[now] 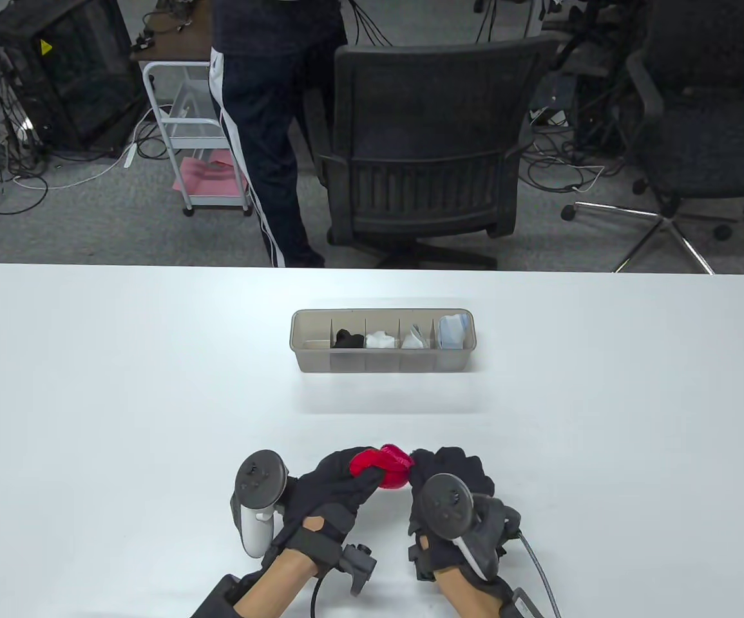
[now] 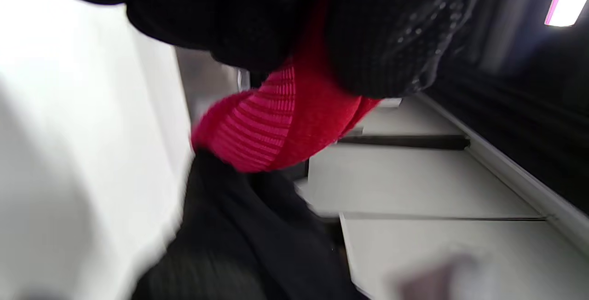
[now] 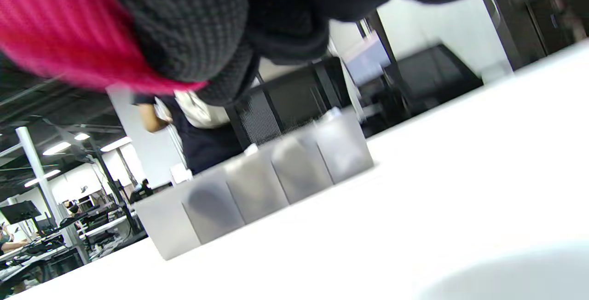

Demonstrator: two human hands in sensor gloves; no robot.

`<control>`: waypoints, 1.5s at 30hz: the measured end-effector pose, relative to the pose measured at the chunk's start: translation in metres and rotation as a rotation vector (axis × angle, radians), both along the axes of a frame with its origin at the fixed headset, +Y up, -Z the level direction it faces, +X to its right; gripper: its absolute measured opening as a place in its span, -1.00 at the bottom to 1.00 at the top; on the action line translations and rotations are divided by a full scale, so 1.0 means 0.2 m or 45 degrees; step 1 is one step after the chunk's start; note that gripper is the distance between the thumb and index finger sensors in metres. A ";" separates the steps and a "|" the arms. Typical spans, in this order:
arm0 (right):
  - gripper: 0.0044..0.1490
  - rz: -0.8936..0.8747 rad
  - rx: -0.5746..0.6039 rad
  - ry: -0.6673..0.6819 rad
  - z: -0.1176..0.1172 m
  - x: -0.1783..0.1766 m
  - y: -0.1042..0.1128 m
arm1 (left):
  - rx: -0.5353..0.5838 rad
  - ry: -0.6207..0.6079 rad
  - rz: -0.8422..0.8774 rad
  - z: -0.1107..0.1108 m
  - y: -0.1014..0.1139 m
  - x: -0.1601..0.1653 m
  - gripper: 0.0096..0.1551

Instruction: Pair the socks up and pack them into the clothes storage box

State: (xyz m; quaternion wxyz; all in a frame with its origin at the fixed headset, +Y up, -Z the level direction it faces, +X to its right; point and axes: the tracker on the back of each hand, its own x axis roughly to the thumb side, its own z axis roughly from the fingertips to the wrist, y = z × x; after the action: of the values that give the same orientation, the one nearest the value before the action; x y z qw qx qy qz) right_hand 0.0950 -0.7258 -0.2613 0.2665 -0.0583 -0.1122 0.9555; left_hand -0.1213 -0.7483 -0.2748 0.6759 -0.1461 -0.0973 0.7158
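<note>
The red socks sit bunched between both hands, half hidden by gloved fingers; the left hand and right hand both grip them above the desk. Ahead, well apart, the box; wrist views blur

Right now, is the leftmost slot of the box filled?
No, the leftmost slot of the box looks empty; the other four hold socks.

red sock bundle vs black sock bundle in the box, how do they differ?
Colour: the red sock bundle is bright red, the black sock bundle black. Place: red is near the table's front edge, black sits in the storage box, second compartment from the left. State: red is gripped by left hand and right hand; black lies untouched. Both are balled up.
</note>
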 end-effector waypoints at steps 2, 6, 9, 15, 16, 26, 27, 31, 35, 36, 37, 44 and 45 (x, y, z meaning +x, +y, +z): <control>-0.55 -0.271 -0.037 0.156 -0.04 0.03 -0.04 | -0.131 -0.212 0.179 0.00 -0.04 0.04 -0.36; -0.57 -0.456 -0.034 0.430 -0.07 0.09 -0.08 | -0.148 -0.312 0.193 -0.02 -0.04 0.03 -0.38; -0.56 -0.439 -0.002 0.383 -0.07 0.14 -0.09 | -0.019 -0.183 -0.030 -0.05 0.03 -0.02 -0.31; -0.21 -0.132 0.058 0.351 -0.05 0.15 -0.04 | 0.126 0.089 -0.246 -0.17 0.22 -0.15 -0.28; -0.19 -0.074 0.067 0.353 -0.04 0.15 -0.03 | 0.171 0.141 -0.303 -0.21 0.28 -0.18 -0.31; -0.12 0.013 0.049 0.336 -0.03 0.18 0.00 | 0.137 0.525 -0.893 -0.79 0.51 -0.35 -0.26; -0.12 0.012 0.049 0.334 -0.03 0.19 0.00 | 0.073 0.526 -0.887 -0.86 0.46 -0.36 -0.25; -0.11 0.000 0.034 0.337 -0.04 0.19 0.00 | -0.040 0.556 -0.933 -0.99 0.33 -0.38 -0.25; -0.11 0.010 0.032 0.341 -0.04 0.18 0.00 | -0.113 0.583 -0.978 -1.06 0.23 -0.39 -0.25; -0.11 0.013 0.031 0.342 -0.04 0.18 0.00 | -0.140 0.568 -0.974 -1.07 0.20 -0.39 -0.24; -0.11 0.015 0.030 0.342 -0.04 0.18 0.00 | -0.150 0.573 -0.965 -1.08 0.17 -0.39 -0.24; -0.10 0.019 0.016 0.347 -0.04 0.17 0.00 | -0.249 0.493 -1.106 -1.11 0.05 -0.35 -0.19; -0.10 0.021 0.014 0.346 -0.04 0.17 0.00 | -0.216 0.511 -1.105 -1.10 0.05 -0.35 -0.15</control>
State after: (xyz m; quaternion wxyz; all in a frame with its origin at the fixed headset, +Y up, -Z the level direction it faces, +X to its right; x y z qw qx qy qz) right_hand 0.1293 -0.7260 -0.2691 0.2717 0.0739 -0.0810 0.9561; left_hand -0.1906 -0.7380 -0.4955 0.9032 -0.0867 0.1635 0.3872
